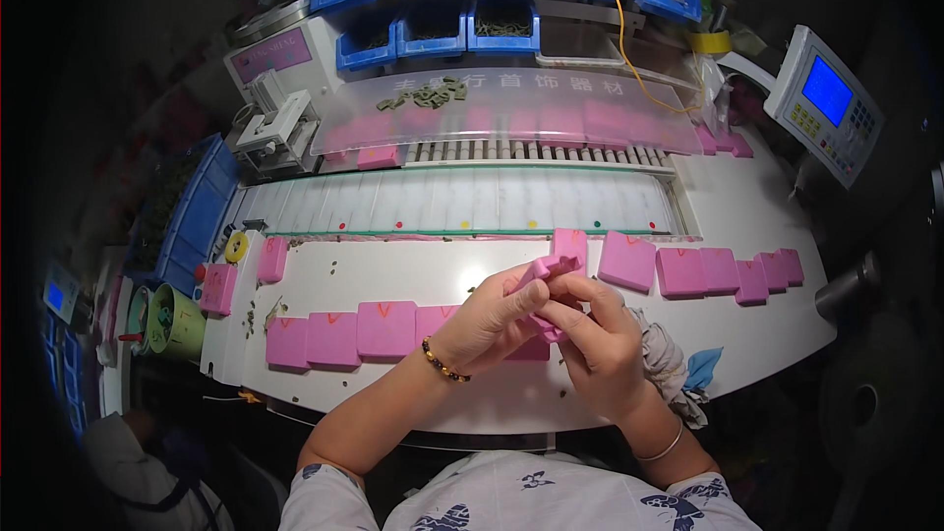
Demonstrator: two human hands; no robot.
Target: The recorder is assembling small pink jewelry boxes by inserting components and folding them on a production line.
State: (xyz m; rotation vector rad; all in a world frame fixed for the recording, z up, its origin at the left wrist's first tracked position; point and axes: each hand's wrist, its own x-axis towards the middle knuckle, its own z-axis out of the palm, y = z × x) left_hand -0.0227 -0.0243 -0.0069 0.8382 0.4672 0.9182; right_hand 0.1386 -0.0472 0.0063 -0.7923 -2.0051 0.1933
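Both hands meet over the white worktable [423, 270], holding a pink rubber mould [539, 273] that is bent and gapes along its edge. My left hand [497, 323] grips its left side, thumb on top. Fingers of my right hand [602, 336] are curled and pinched at its right side; whether they hold a small piece inside cannot be made out. Just beyond the hands lies another pink block [572, 241]. A row of pink blocks [386, 329] runs left of my left forearm, and part of it is hidden by that arm.
More pink blocks [627, 261] line the table's right side. Behind them stretches a long white panel [462, 202] with coloured dots. A machine [280, 123], blue bins [428, 25] with green pieces, and a screen panel [826, 98] surround the table. A crumpled cloth [664, 354] lies by my right wrist.
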